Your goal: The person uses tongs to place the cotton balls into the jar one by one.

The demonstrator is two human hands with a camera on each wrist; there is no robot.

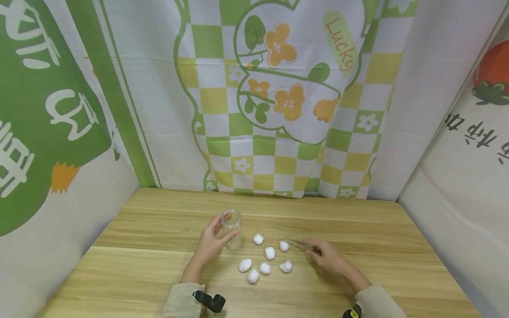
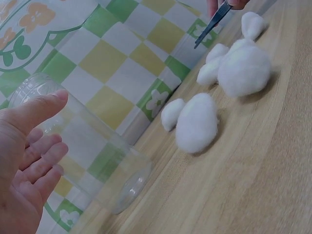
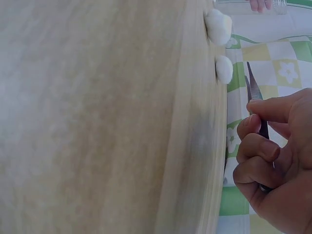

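Observation:
A clear, lidless jar (image 1: 232,229) stands upright on the table, with my left hand (image 1: 210,242) round its side, thumb in front and fingers behind. The left wrist view shows the jar (image 2: 97,151) with nothing visible inside. In my right hand (image 1: 327,257) is a pair of metal tweezers (image 1: 298,244), pinched between thumb and fingers. Their tips stand slightly apart in the right wrist view, where the tweezers (image 3: 254,90) hold nothing. Beside the tips in the head view lies a white cotton ball (image 1: 284,246). Several more cotton balls (image 1: 265,268) lie loosely between the hands.
The wooden table (image 1: 159,238) reaches back to a checked green, yellow and white curtain (image 1: 262,168). Printed cloth also hangs on the left and right sides. Dark camera straps (image 1: 208,301) sit on both wrists.

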